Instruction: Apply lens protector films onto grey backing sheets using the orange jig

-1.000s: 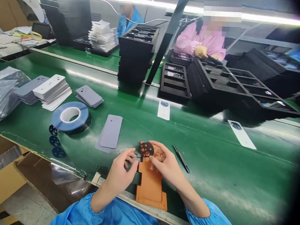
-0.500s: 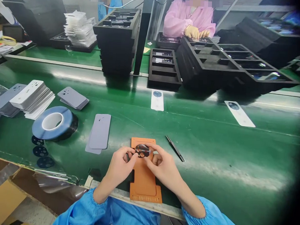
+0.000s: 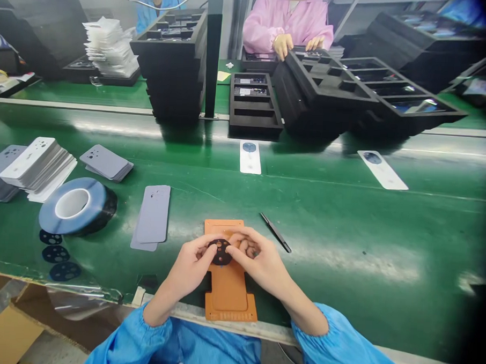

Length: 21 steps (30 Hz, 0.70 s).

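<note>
Between both hands is a round black die-cut sticker (image 3: 221,253) with several holes, its face turned up toward me. My left hand (image 3: 194,260) pinches its left edge between thumb and fingers. On the opposite edge, my right hand (image 3: 259,258) grips it with the thumb in front and the other fingers curled. The sticker is above the upper part of an orange jig plate (image 3: 230,291); whether it touches the plate I cannot tell. Black tweezers (image 3: 275,233) lie to the right of the jig. Grey phone-shaped panels (image 3: 154,214) lie to its left.
A blue tape roll (image 3: 50,208) trails black round stickers at left, near stacked white panels (image 3: 38,162). Two white panels (image 3: 251,162) with dark discs lie farther off. Black foam trays (image 3: 171,66) stand across the bench, where a person in pink (image 3: 270,22) works.
The sticker has turned from a glossy, tilted view to a matte face seen more squarely. Both my hands still hold it. The pink-sleeved person's hands have moved apart along the tray.
</note>
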### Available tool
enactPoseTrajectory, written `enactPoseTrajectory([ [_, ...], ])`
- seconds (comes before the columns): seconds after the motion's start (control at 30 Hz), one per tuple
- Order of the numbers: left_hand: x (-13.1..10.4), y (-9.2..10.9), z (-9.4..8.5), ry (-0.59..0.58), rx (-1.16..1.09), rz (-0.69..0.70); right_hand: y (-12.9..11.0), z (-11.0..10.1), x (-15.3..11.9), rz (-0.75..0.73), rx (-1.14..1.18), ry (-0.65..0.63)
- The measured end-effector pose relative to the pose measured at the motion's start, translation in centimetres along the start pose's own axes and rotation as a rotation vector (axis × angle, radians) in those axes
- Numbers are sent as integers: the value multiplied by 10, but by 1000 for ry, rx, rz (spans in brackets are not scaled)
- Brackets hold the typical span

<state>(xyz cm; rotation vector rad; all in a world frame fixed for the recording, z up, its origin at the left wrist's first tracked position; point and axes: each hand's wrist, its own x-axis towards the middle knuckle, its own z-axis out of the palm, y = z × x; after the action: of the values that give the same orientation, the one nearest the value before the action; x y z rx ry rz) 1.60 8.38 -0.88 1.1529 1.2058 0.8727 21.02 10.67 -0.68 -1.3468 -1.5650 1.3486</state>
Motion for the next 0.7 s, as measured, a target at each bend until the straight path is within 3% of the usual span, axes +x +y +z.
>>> enactPoseTrajectory([
  [0.07,1,-1,1,11,52,12,4,1,3,4,23,9],
  [0.23,9,-4,-9,270,172,39,10,1,9,-17,-103,128],
  [0.43,16,-6,-14,210,168,-11,14,1,15,-159,-183,185],
  [0.7,20,-14,-9,223,228,-18,17,-1,19,-129,-169,178],
])
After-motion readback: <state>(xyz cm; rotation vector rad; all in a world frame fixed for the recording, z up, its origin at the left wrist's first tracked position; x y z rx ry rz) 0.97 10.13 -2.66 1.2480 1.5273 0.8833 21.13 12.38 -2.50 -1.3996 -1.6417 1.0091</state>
